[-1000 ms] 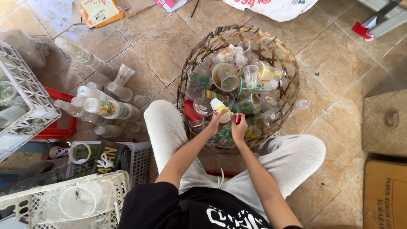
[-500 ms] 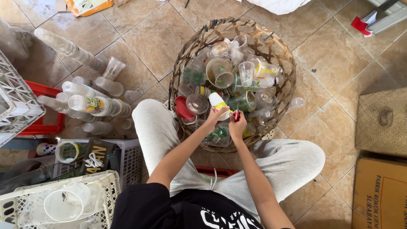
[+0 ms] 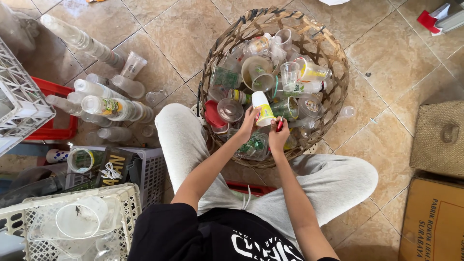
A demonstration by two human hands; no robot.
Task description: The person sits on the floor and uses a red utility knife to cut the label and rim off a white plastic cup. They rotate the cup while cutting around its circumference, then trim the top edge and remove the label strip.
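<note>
At nine o'clock, stacked clear plastic cups (image 3: pixel 104 107) lie on the tiled floor (image 3: pixel 386 63). At centre, the left hand (image 3: pixel 248 123) has its fingers closed around a white-and-yellow plastic cup (image 3: pixel 263 110), held over the woven basket (image 3: pixel 333 63) of used cups. Just beside it, toward three o'clock, the right hand (image 3: pixel 278 137) pinches a small red tool (image 3: pixel 280 125).

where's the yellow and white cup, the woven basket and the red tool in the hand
yellow and white cup (image 3: pixel 263 109), head view, on its yellow printed side
woven basket (image 3: pixel 338 72), head view, on the bare right rim
red tool (image 3: pixel 280 125), head view, on the red bit sticking out above the right hand (image 3: pixel 277 139)
</note>
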